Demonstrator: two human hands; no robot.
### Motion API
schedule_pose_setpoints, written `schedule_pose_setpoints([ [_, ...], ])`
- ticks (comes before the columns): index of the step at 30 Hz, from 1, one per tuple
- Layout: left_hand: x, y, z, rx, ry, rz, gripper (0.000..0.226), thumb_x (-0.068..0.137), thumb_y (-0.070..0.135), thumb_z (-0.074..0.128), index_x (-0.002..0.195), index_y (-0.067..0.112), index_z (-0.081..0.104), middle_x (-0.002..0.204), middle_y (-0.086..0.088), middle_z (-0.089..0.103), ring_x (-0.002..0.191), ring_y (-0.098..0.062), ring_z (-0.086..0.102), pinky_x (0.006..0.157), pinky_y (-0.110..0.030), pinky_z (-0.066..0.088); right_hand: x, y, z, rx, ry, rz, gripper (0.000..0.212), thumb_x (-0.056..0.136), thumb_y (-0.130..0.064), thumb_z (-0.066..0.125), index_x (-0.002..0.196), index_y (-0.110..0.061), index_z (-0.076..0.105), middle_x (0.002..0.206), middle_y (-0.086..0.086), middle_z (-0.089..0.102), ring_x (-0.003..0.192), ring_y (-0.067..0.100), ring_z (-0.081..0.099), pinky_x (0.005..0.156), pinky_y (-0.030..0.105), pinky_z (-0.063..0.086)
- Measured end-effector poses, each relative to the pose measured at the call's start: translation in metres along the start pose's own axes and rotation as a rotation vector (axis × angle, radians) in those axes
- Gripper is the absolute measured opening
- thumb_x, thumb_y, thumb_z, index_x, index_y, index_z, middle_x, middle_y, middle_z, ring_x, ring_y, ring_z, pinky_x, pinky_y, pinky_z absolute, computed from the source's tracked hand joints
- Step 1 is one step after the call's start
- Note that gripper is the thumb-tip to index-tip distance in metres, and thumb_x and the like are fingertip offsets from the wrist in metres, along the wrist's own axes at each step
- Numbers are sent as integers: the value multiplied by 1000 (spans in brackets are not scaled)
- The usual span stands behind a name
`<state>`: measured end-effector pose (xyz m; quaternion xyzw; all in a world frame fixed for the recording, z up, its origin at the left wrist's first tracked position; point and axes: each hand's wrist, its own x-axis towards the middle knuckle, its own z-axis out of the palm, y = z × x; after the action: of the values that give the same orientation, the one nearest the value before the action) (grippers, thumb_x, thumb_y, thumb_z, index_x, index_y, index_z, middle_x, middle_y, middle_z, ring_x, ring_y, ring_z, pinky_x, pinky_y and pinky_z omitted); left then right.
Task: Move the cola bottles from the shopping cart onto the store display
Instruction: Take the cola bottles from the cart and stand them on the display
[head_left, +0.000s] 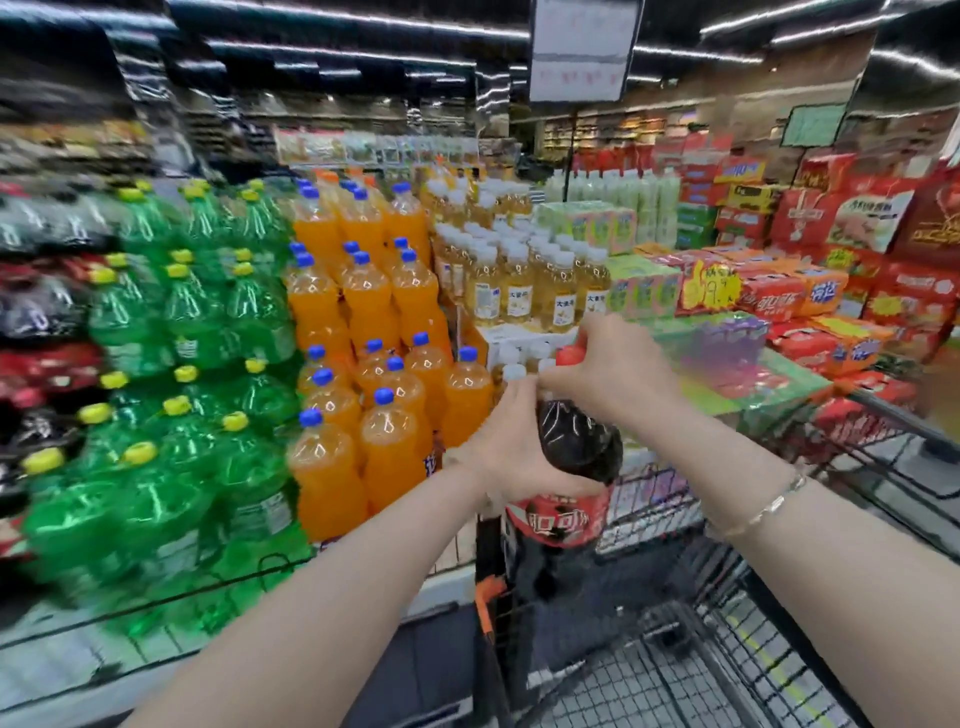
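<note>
While both hands are raised in the middle of the view, the findings read as follows.

Cola bottle (576, 457): held upright in the air above the near end of the shopping cart (737, 613), red cap up, red label low on the dark body.

Left hand (511, 441): fingers curled round the bottle's shoulder from the left side, thumb lying across the top of the label.

Right hand (613, 364): closed over the neck and red cap from the right (a thin bracelet (769, 506) sits on that wrist).

Shopping cart: wire basket at near right, below and behind the bottle; its contents cannot be made out.

Store display (218, 587): tiered stack at left. Green bottles (192, 322) with yellow caps stand left of orange bottles (363, 301) with blue caps; dark bottles (36, 306) at far left are blurred.

Far right: pale yellow bottles (519, 280) and red packaged goods (831, 228).
</note>
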<state>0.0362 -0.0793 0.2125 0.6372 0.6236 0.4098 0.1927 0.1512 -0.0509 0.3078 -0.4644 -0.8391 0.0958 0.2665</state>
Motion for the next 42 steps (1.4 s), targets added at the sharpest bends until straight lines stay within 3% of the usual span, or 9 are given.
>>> schedule_pose_setpoints([
  [6, -69, -39, -47, -18, 179, -123, 90, 39, 61, 83, 112, 39, 33, 120, -2, 51, 116, -19, 54, 96, -46, 47, -14, -64, 45, 121, -131, -153, 34, 72, -33, 69, 68, -12, 43, 65, 2, 45, 61, 21, 46, 49, 31, 32],
  [10, -118, -62, -90, 69, 253, -188, 90, 38, 57, 80, 112, 34, 34, 117, -1, 51, 112, -16, 54, 97, -43, 45, -25, -114, 80, 174, -203, -250, 35, 70, -34, 69, 65, -13, 43, 64, 2, 51, 67, 26, 55, 48, 30, 33],
  [16, -191, -98, -169, 170, 344, -289, 95, 38, 55, 80, 116, 23, 35, 116, 0, 48, 110, -15, 52, 95, -41, 46, -49, -216, 124, 194, -252, -393, 43, 72, -36, 70, 62, -14, 35, 62, 0, 41, 66, 26, 46, 45, 30, 24],
  [22, -255, -141, -269, 226, 421, -317, 90, 46, 41, 88, 117, 19, 37, 117, 0, 48, 109, -13, 51, 97, -33, 43, -65, -336, 166, 232, -305, -480, 41, 74, -34, 69, 62, -14, 35, 64, -1, 41, 71, 27, 49, 50, 30, 30],
  [25, -282, -167, -322, 265, 428, -316, 91, 43, 46, 86, 115, 20, 37, 116, 1, 49, 108, -9, 52, 96, -29, 43, -71, -391, 186, 253, -317, -499, 44, 75, -37, 69, 63, -15, 33, 65, -1, 39, 71, 27, 46, 50, 30, 29],
  [30, -308, -203, -392, 311, 475, -325, 88, 40, 51, 85, 111, 18, 45, 112, -4, 52, 107, -14, 54, 96, -34, 45, -72, -465, 216, 301, -287, -546, 46, 75, -40, 69, 63, -15, 33, 68, 1, 42, 75, 28, 49, 59, 30, 32],
  [34, -325, -226, -425, 343, 529, -319, 83, 49, 33, 90, 112, 18, 38, 115, -3, 46, 110, -14, 47, 97, -30, 40, -69, -509, 239, 290, -306, -570, 49, 76, -43, 68, 63, -18, 29, 74, 2, 45, 77, 27, 47, 62, 31, 33],
  [37, -328, -247, -443, 306, 538, -320, 84, 46, 43, 86, 112, 24, 39, 116, -2, 48, 112, -16, 50, 96, -32, 42, -60, -532, 259, 243, -300, -608, 49, 77, -43, 68, 63, -18, 28, 84, 6, 50, 80, 29, 50, 61, 30, 32],
  [42, -323, -291, -475, 242, 558, -372, 89, 42, 51, 83, 116, 25, 41, 118, 0, 51, 113, -13, 53, 96, -38, 46, -35, -568, 299, 269, -340, -624, 41, 77, -39, 68, 68, -15, 36, 72, 0, 44, 72, 26, 47, 51, 30, 30],
])
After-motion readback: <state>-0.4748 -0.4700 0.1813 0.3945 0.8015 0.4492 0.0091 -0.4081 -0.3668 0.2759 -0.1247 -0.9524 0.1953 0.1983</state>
